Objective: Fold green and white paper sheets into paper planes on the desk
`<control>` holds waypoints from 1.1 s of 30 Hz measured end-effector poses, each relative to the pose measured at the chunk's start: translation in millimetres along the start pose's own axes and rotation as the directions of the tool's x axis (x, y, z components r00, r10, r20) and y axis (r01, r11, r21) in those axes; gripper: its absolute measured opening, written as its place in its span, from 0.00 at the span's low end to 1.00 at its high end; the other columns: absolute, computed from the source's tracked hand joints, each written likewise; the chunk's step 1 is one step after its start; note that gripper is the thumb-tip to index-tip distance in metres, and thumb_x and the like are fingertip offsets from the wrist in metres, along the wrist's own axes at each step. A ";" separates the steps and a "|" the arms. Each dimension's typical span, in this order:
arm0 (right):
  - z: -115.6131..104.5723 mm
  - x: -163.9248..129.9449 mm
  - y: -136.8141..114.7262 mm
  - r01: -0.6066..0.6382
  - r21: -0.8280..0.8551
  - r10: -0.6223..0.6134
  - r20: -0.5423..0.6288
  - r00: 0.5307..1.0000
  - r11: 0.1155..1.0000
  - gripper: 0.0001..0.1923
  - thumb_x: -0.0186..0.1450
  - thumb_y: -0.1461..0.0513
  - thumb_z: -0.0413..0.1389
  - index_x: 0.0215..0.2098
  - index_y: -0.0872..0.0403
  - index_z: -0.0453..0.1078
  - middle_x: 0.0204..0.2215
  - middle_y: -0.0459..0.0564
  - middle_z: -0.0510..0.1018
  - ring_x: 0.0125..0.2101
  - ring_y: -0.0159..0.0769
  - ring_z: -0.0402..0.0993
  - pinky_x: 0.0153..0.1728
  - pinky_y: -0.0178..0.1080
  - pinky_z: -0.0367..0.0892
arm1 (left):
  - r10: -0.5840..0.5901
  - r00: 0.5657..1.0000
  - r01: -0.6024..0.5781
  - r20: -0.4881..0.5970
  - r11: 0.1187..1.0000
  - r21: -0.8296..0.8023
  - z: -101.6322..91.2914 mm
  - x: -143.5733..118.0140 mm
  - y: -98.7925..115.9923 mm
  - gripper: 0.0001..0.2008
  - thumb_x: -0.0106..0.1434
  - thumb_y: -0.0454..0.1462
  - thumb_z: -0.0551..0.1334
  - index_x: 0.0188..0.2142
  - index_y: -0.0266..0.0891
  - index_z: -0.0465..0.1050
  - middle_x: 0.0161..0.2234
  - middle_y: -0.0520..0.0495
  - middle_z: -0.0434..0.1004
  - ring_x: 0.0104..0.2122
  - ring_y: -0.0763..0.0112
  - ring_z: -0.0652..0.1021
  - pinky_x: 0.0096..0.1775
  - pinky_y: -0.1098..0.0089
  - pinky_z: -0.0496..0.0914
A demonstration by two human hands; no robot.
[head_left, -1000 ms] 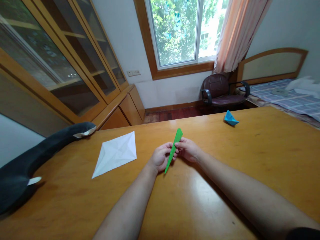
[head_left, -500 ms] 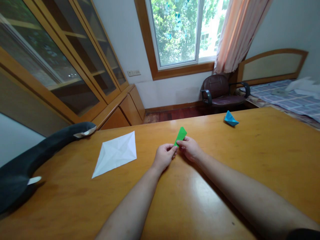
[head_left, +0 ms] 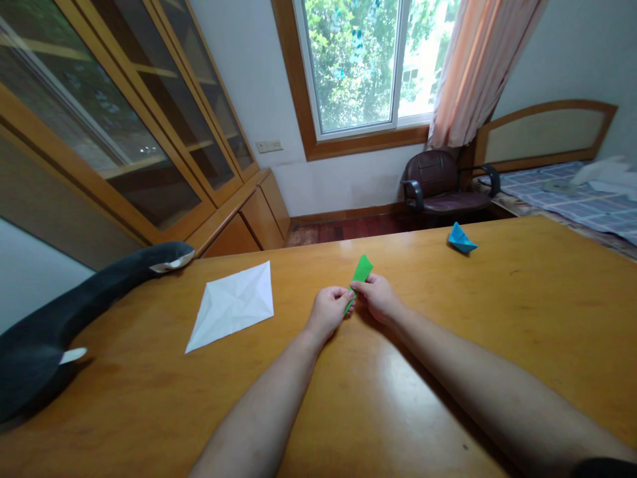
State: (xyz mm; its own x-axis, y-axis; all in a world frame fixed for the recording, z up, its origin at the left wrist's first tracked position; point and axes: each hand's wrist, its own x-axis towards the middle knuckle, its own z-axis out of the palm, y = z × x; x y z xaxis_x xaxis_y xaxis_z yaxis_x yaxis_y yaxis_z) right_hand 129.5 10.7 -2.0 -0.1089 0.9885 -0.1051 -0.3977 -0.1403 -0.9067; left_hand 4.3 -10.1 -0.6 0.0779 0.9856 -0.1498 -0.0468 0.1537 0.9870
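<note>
green folded paper (head_left: 360, 273) is the item in hand, centre of frame, slightly above mid-height, held just over the table. order by size below.

wooden table (head_left: 497, 332) fills the lower half of the frame, glossy orange-brown. black plush toy (head_left: 74, 312) lies along the left edge, its tip reaching toward centre left. white creased paper (head_left: 231, 305) lies flat on the table, left of centre, kite-shaped, well apart from the hands. both forearms come in from the bottom edge and meet at centre.

left hand (head_left: 329, 311) curled, thumb and fingertips pinching the lower end of the green piece. right hand (head_left: 379, 297) just beside it, touching, thumb and forefinger pinching the same piece a little higher. green piece is short and tilted, its upper end pointing up-right past the fingers; lower end hidden between the hands.

blue paper boat (head_left: 461, 238) sits on the table at upper right, near the far edge, well apart from the hands.
</note>
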 end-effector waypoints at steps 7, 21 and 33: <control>-9.8 5.7 -1.2 0.027 -0.020 -0.029 -0.094 0.995 0.999 0.13 0.46 0.60 0.63 0.17 0.53 0.62 0.12 0.38 0.61 0.15 0.25 0.52 0.18 0.34 0.46 | -0.036 0.994 0.026 0.107 0.996 0.090 1.2 -2.9 -2.5 0.20 0.52 0.51 0.67 0.23 0.34 0.72 0.19 0.49 0.72 0.18 0.77 0.70 0.22 0.75 0.63; -21.0 12.9 -9.1 0.097 0.076 -0.084 -0.164 0.983 0.992 0.16 0.42 0.58 0.65 0.19 0.51 0.61 0.12 0.37 0.60 0.16 0.25 0.52 0.19 0.34 0.47 | -0.113 0.992 0.099 0.058 0.974 0.204 2.0 -2.9 -4.5 0.15 0.58 0.46 0.63 0.25 0.35 0.71 0.18 0.53 0.70 0.15 0.78 0.68 0.20 0.76 0.61; -33.1 21.5 -6.7 0.095 0.217 -0.058 -0.170 0.984 0.971 0.18 0.42 0.60 0.67 0.22 0.52 0.62 0.15 0.37 0.66 0.17 0.26 0.58 0.20 0.32 0.53 | -0.042 0.999 0.033 0.028 0.959 0.280 1.1 -2.4 -11.2 0.16 0.58 0.47 0.61 0.24 0.36 0.70 0.17 0.53 0.69 0.15 0.76 0.68 0.20 0.75 0.61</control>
State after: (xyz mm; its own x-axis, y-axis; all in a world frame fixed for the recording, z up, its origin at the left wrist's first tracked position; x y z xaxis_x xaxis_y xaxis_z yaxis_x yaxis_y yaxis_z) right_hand 160.0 34.8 -11.7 0.0710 0.9902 -0.1200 -0.5948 -0.0545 -0.8021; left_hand 5.8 -14.3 -11.3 0.1078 0.9759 -0.1896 0.2365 0.1600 0.9584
